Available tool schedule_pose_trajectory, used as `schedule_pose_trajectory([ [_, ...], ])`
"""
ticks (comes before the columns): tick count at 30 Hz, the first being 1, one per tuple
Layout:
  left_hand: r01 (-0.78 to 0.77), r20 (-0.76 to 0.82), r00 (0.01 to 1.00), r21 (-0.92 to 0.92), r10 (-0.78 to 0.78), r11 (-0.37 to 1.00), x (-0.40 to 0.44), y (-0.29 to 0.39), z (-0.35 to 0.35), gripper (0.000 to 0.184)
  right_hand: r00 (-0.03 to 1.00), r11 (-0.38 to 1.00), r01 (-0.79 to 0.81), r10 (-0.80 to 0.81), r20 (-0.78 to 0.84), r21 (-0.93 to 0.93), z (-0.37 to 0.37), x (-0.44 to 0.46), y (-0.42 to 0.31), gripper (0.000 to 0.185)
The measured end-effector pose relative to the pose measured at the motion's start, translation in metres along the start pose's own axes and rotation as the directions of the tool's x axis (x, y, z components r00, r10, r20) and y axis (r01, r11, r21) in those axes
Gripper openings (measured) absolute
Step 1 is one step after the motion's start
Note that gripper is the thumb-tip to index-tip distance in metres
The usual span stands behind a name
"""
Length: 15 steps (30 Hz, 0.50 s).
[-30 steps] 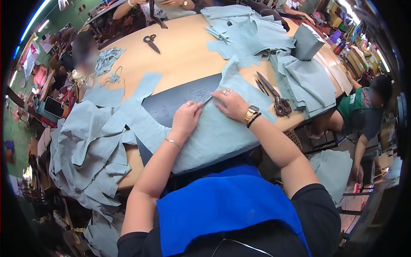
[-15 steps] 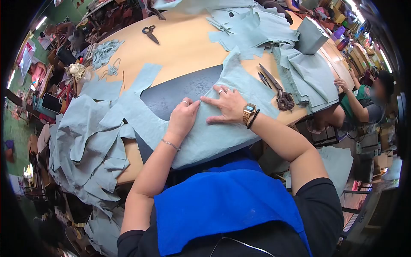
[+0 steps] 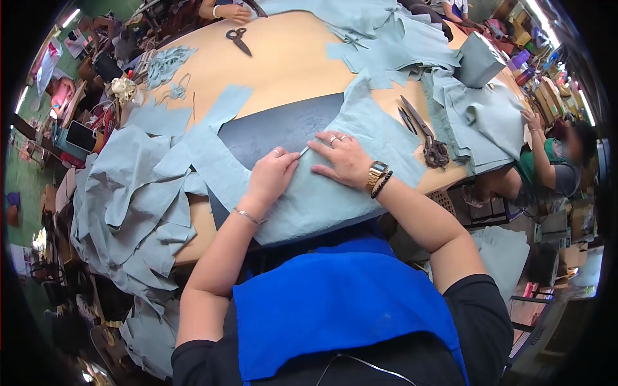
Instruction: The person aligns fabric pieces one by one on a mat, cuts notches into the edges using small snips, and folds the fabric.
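Observation:
A pale blue-green sheet of soft material, leather or cloth (image 3: 360, 135), lies over a dark board (image 3: 277, 132) at the table's near edge. The fingers of my left hand (image 3: 271, 172) are closed in a pinch on the sheet's curved inner edge. A thin light strip, perhaps a turned edge, shows just beyond those fingertips. My right hand (image 3: 344, 159) rests on the sheet close by, fingers stretched out and lying flat. To its right lie large scissors (image 3: 425, 132) with wrapped handles and a small dark pointed tool (image 3: 407, 120).
A heap of similar pieces (image 3: 122, 193) hangs over the table's left edge. A folded stack (image 3: 473, 122) and a covered block (image 3: 479, 61) stand at right. Dark scissors (image 3: 239, 42) lie at the far side. Co-workers sit at right and across the table (image 3: 283, 58).
My right hand's fingers have drawn closer together, and a thin light strip now shows between my hands. A co-worker's hand has appeared at the far edge. The view has shifted slightly.

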<state>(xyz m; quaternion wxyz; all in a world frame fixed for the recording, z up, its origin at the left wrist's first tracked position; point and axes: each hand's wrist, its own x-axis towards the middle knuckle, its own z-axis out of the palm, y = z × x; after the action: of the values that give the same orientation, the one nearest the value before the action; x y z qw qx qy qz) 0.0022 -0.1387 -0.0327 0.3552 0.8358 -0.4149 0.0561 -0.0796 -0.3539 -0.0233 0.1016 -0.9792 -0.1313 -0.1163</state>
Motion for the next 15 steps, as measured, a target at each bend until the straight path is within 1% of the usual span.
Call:
schedule_pose_trajectory([
  [2, -0.053, -0.012, 0.999, -0.018, 0.053, 0.998, -0.012, -0.006, -0.01, 0.016, 1.0, 1.0, 0.001, -0.001, 0.03, -0.007, 0.0, 0.0, 0.001, 0.06],
  [5, -0.077, -0.015, 0.997, 0.022, 0.077, 0.997, -0.021, -0.007, -0.017, 0.016, 0.995, 0.999, -0.032, 0.035, 0.09, -0.037, 0.002, -0.001, -0.003, 0.07],
  [8, -0.111, -0.029, 0.993, 0.12, 0.115, 0.987, -0.024, -0.003, -0.019, 0.017, 0.951, 0.986, -0.048, 0.093, 0.294, -0.158, -0.026, 0.003, -0.033, 0.081],
  [11, -0.126, -0.043, 0.99, 0.138, 0.133, 0.982, -0.025, -0.004, -0.018, 0.017, 0.952, 0.983, -0.08, 0.124, 0.281, -0.163, -0.022, 0.0, -0.036, 0.088],
  [14, -0.102, -0.035, 0.993, 0.158, 0.109, 0.982, -0.026, -0.003, -0.019, 0.017, 0.958, 0.967, -0.15, 0.193, 0.213, -0.204, -0.016, 0.0, -0.013, 0.089],
  [15, -0.103, -0.035, 0.993, 0.167, 0.11, 0.981, -0.026, -0.002, -0.019, 0.016, 0.955, 0.943, -0.209, 0.254, 0.155, -0.258, -0.02, 0.002, -0.01, 0.082],
])
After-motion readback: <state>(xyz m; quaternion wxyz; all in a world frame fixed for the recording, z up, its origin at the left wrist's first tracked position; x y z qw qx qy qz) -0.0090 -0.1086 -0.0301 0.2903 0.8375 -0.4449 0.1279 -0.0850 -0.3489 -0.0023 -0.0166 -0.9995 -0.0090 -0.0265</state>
